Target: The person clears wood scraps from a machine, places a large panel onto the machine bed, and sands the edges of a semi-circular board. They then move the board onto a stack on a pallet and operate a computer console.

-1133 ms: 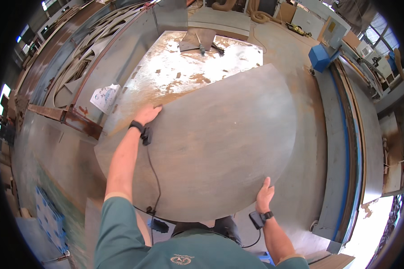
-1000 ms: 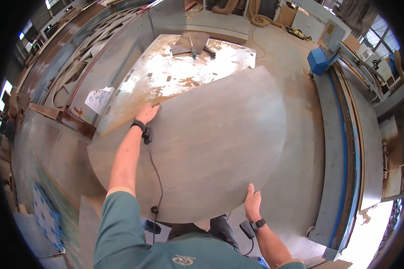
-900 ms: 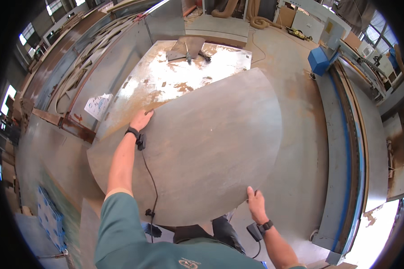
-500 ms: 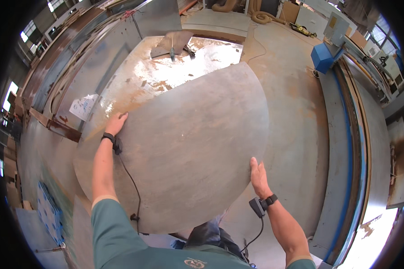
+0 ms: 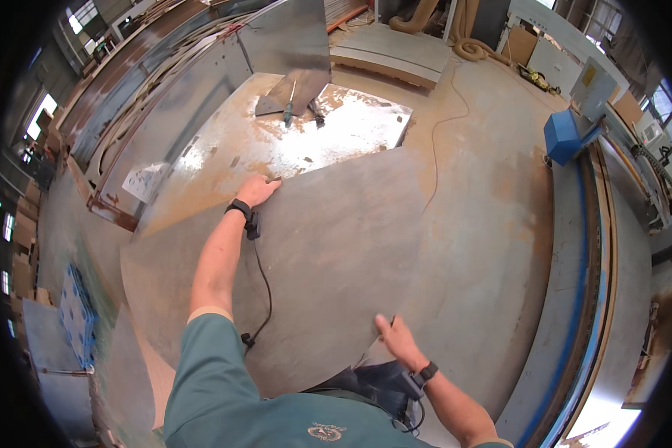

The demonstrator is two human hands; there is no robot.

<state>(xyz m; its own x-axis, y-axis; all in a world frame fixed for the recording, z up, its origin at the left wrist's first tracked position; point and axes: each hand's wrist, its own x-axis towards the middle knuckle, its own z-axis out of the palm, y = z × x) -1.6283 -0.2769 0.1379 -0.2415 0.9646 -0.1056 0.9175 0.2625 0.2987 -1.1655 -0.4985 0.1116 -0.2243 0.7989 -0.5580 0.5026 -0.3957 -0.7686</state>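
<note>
A large, thin grey-brown sheet (image 5: 328, 246) with a curved outline lies across the space in front of me. My left hand (image 5: 257, 191) is closed on its far edge, with the thumb on top and the fingertips hidden. At the near right edge, my right hand (image 5: 398, 340) grips the sheet, thumb up over the rim; its other fingers are partly out of sight. Each wrist wears a black band with a small dark device and a cable.
Beyond the sheet is a shiny, stained metal surface (image 5: 362, 123) bearing a green-handled tool (image 5: 288, 112) and a brown scrap piece (image 5: 300, 88). A long metal-sided rack (image 5: 201, 93) stands left. A blue box (image 5: 562, 137) tops the long machine bed (image 5: 549, 299) at right.
The sheet has turned and shifted toward me. My left hand has moved right and farther away, my right hand left and nearer; both remain on the edges. The view has shifted too.
</note>
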